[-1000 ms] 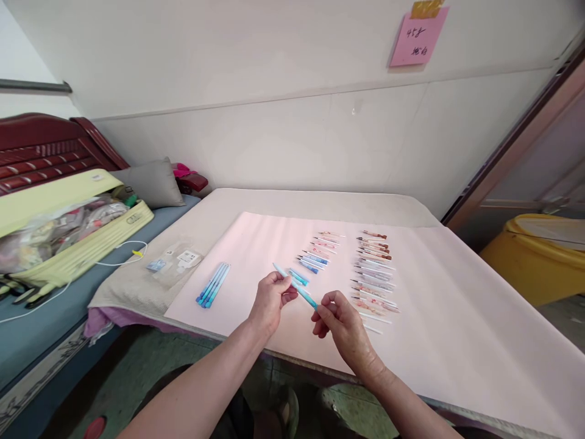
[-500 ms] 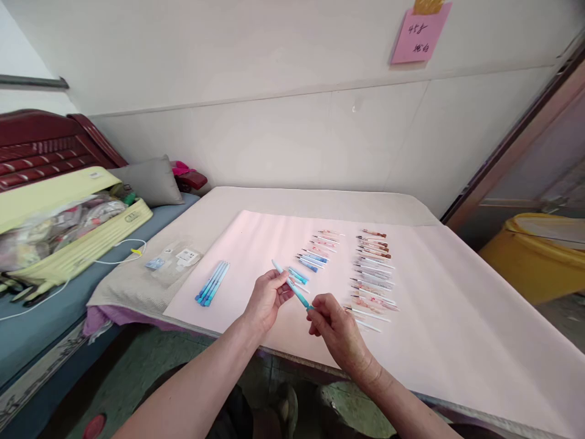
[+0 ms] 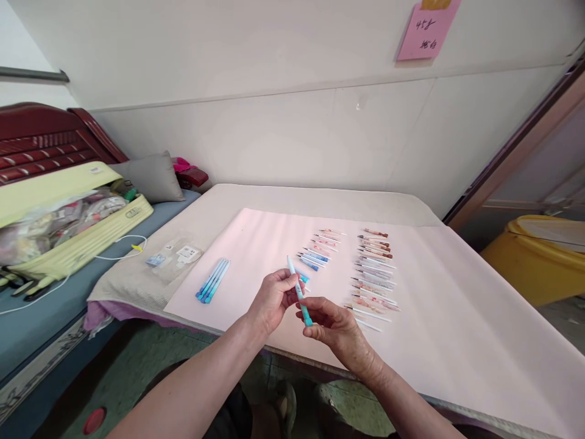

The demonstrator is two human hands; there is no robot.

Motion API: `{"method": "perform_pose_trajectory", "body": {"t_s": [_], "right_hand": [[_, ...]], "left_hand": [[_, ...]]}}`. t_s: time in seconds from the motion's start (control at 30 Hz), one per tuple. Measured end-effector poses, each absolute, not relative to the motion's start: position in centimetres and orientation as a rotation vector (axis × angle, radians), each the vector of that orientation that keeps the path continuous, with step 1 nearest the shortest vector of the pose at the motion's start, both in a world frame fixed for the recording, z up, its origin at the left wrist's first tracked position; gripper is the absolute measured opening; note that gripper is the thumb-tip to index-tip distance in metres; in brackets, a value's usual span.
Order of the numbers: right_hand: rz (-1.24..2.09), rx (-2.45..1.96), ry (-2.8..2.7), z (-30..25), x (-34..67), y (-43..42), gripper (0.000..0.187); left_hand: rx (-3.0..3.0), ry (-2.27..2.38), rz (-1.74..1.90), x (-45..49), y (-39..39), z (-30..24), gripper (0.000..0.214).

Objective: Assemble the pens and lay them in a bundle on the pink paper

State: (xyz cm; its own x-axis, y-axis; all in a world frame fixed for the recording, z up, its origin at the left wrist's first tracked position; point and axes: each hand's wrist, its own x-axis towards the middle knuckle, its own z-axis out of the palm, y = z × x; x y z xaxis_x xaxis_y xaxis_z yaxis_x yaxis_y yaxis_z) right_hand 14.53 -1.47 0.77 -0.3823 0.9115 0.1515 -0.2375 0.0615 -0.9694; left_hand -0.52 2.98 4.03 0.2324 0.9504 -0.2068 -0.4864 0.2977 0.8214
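A light blue pen point(image 3: 298, 291) with a teal end is held between both my hands above the near edge of the pink sheet point(image 3: 434, 317). My left hand point(image 3: 273, 299) pinches its middle, fingers closed. My right hand point(image 3: 335, 332) grips the teal lower end. The pen stands almost upright, white tip pointing up. Beyond my hands lie two columns of small pens: blue and pink ones point(image 3: 320, 250) and pink and brown ones point(image 3: 373, 268). A bundle of three blue pens point(image 3: 213, 281) lies to the left on the sheet.
Clear plastic packets point(image 3: 176, 257) rest on the beige cloth left of the sheet. A yellow case point(image 3: 73, 231) full of items sits on the bed at left, with a grey pillow point(image 3: 148, 178). A yellow bin point(image 3: 534, 256) stands at right. A pink note point(image 3: 427, 33) hangs on the wall.
The pen has swung from slanting across to nearly upright. My right hand has moved left and closer to the left hand, now gripping the teal end from below.
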Motion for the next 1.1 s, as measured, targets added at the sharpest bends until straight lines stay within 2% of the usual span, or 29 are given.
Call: {"method": "perform_pose_trajectory", "body": {"t_s": [0.27,0.8,1.0,1.1], "right_hand": [[1.306,-0.812,-1.601,0.9,14.7,-1.4,0.043],[1.001,-0.898,-1.811,1.1,14.9,-1.4,0.037],[0.991,-0.933,-1.835,1.4,14.9,-1.4,0.038],[1.092,-0.951,-1.769,1.4,14.8,-1.3,0.037]], "left_hand": [[0.679,0.835,1.112,-0.4,3.0,3.5,0.018],[0.63,0.8,1.087,-0.3,3.0,2.9,0.016],[0.603,0.796,1.105,-0.4,3.0,2.6,0.016],[0.578,0.805,1.111,-0.4,3.2,2.3,0.015]]}}
